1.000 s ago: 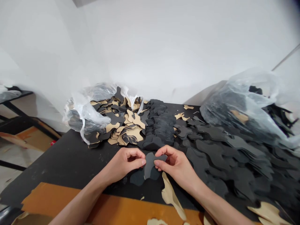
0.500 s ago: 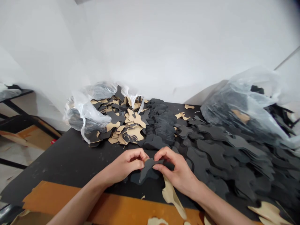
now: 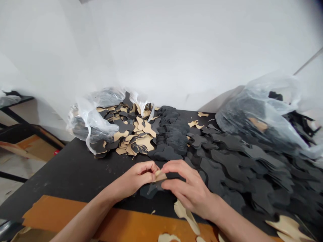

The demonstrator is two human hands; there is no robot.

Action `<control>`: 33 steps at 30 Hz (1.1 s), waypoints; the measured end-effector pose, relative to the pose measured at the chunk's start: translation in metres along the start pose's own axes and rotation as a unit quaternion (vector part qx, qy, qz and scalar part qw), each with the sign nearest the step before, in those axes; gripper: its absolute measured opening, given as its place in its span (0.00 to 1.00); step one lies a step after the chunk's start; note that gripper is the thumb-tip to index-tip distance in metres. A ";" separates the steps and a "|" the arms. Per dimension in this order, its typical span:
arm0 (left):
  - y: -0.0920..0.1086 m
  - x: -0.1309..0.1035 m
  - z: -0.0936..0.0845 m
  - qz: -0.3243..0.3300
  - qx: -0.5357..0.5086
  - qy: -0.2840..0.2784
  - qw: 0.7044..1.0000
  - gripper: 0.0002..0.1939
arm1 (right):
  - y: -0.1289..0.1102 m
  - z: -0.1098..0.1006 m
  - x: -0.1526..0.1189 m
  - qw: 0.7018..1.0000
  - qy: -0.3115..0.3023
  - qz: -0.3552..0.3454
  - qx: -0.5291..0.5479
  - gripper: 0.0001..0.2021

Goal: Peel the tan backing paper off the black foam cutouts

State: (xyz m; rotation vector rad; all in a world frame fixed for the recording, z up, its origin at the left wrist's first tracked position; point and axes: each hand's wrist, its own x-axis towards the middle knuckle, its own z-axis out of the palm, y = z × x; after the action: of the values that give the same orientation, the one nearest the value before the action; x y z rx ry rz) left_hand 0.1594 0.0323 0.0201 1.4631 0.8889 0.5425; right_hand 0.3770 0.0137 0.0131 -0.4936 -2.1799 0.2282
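Over the black tabletop, my left hand (image 3: 142,174) pinches a small dark foam piece with tan backing paper (image 3: 160,177) between thumb and forefinger. My right hand (image 3: 185,183) curves round the other end of that piece, with the thumb below and fingers above. Part of its dark surface (image 3: 173,175) shows between the right fingers; the rest is hidden by the hands. Beneath them another dark foam piece (image 3: 148,191) lies flat on the table. A loose strip of tan backing paper (image 3: 186,215) lies below my right hand.
Behind the hands runs a stacked row of dark foam pieces (image 3: 174,131). Tan-backed pieces (image 3: 145,141) spill from a plastic bag (image 3: 94,117) at left. Dark pieces (image 3: 229,164) spread rightward below another plastic bag (image 3: 252,104). An orange-brown strip (image 3: 131,223) lies along the near edge.
The piece has turned between my fingers, so its tan side shows where the dark face was. My right hand has shifted slightly left, its fingers straighter.
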 end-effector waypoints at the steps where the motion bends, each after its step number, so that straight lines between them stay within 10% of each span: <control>1: 0.000 0.000 0.000 0.002 0.006 0.002 1.000 0.05 | -0.001 0.000 0.000 1.000 0.004 -0.006 0.011 0.12; 16: 0.002 0.000 0.001 -0.014 -0.017 0.035 0.999 0.07 | 0.004 0.012 -0.006 0.979 0.024 0.167 0.115 0.10; 22: -0.001 -0.003 0.007 0.115 0.060 0.102 0.986 0.16 | 0.006 0.013 -0.007 0.972 0.026 0.201 0.121 0.09; 27: -0.007 0.001 0.006 0.090 0.074 0.107 0.987 0.05 | 0.007 0.014 -0.008 0.964 0.034 0.230 0.129 0.10; 33: -0.002 -0.003 0.002 0.042 0.062 0.130 0.989 0.14 | 0.008 0.019 -0.005 0.866 0.113 0.381 0.303 0.23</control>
State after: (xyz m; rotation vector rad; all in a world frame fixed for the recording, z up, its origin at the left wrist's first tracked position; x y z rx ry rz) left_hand 0.1586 0.0287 0.0189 1.5710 1.0857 0.7642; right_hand 0.3671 0.0189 -0.0051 -0.9290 -1.4664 1.1769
